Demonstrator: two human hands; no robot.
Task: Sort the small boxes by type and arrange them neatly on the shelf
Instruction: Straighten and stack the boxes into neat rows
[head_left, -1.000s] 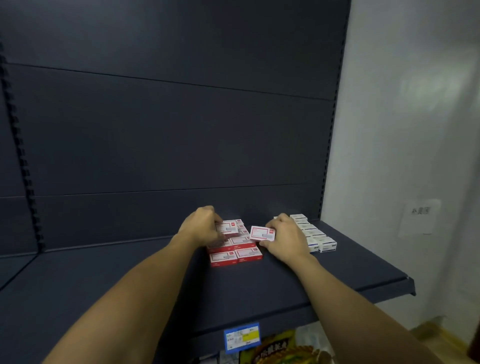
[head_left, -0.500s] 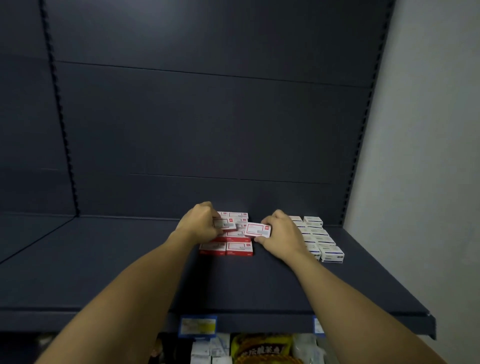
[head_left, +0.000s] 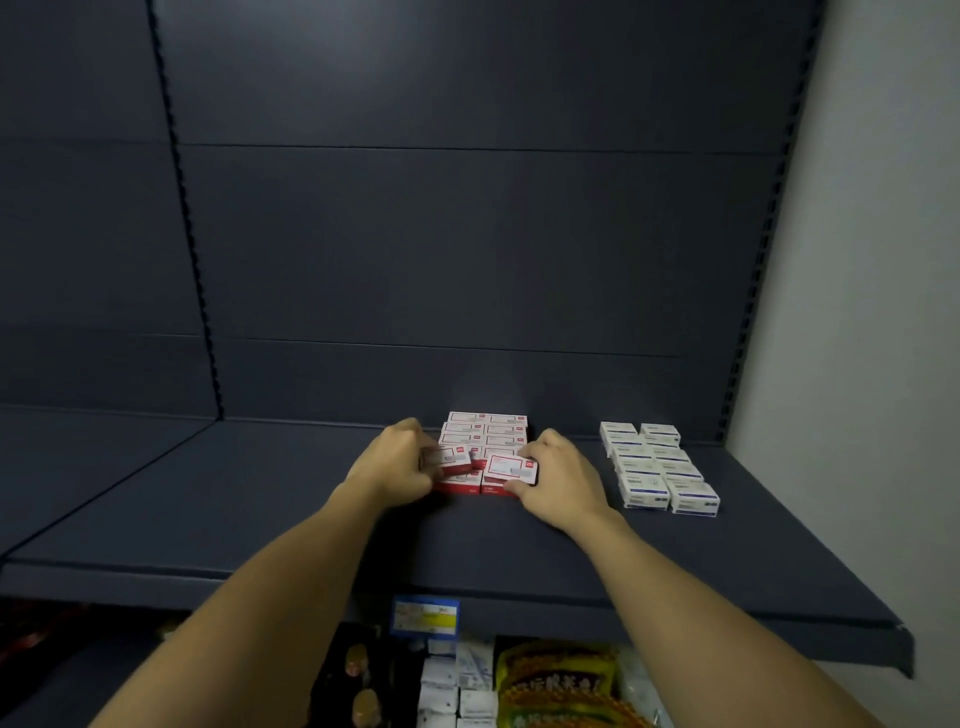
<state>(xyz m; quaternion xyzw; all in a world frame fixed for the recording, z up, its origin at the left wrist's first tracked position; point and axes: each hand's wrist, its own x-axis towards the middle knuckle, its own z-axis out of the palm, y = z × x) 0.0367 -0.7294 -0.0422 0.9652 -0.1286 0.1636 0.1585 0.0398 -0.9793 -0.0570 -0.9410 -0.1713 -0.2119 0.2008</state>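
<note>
Both hands lower than before, left hand (head_left: 396, 464) and right hand (head_left: 558, 480) each gripping a half-hidden red box (head_left: 511, 467).

The red-and-white boxes (head_left: 487, 431) lie flat in two columns on the dark shelf (head_left: 260, 499), stacked near its back wall. Two more red-and-white boxes sit raised at the front of this group: one (head_left: 451, 458) on the left, one (head_left: 511, 468) on the right, tilted. The blue-and-white boxes (head_left: 660, 467) form two neat columns well apart to the right.
</note>
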